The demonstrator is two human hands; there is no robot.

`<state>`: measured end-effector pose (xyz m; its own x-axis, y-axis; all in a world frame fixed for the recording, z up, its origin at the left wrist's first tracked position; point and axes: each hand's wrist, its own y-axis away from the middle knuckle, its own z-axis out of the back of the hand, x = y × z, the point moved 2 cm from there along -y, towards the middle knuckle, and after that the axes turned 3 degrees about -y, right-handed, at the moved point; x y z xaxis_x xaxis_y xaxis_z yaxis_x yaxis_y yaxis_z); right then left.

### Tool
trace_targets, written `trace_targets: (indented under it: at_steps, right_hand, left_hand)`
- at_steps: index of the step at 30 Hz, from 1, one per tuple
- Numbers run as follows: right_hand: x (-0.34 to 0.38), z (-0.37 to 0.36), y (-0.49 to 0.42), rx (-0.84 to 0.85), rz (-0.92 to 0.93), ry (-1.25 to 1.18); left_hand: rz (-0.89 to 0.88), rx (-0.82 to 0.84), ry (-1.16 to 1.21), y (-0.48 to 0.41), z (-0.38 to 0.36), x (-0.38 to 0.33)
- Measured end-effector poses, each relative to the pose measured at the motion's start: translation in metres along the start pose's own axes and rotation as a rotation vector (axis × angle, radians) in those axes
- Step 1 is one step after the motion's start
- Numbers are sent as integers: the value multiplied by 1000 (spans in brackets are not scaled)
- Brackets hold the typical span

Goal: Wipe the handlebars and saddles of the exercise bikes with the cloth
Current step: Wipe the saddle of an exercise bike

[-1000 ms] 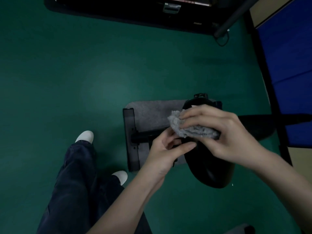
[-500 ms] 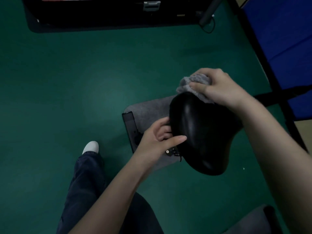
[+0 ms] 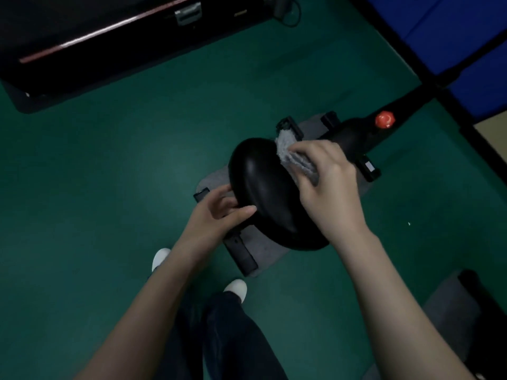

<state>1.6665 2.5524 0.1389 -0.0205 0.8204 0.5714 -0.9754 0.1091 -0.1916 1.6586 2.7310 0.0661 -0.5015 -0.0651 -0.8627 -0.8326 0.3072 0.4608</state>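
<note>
- The right hand point(image 3: 326, 174) is over the far right side of the black saddle point(image 3: 270, 193), its grip clamped on the grey cloth point(image 3: 292, 153), which is pressed flat against the saddle.
- The left hand point(image 3: 219, 215) has the saddle's left edge, with its grip closed round it: thumb on the rim, fingers tucked underneath.
- The saddle sits mid-scene, above a grey mat point(image 3: 263, 252) on the green floor point(image 3: 109, 174).
- Beyond the cloth, the black bike frame point(image 3: 354, 133) runs off to the far right, with 1 red knob point(image 3: 385, 119) on it.
- 2 white shoes point(image 3: 236, 287) show near, beneath the left arm.
</note>
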Motion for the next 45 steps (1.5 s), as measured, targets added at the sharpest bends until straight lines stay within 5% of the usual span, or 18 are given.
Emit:
trace_targets:
  at_steps: [12,24,35,45]
  right_hand:
    - [-1,24,89,-297,-476,-173]
    - [84,31,187,-877,-1010,-638]
    - [159,31,294,-1245,-1138,-595]
    - [206,56,463,-1568,-1206,-516]
  left_hand:
    - [75,48,-395,-1,16,-26]
    - [-43,429,-786,16,31,-77]
    - [-250,808,-1125,49,-21,-80]
    - [-508,1171,-1353,188,-111,-5]
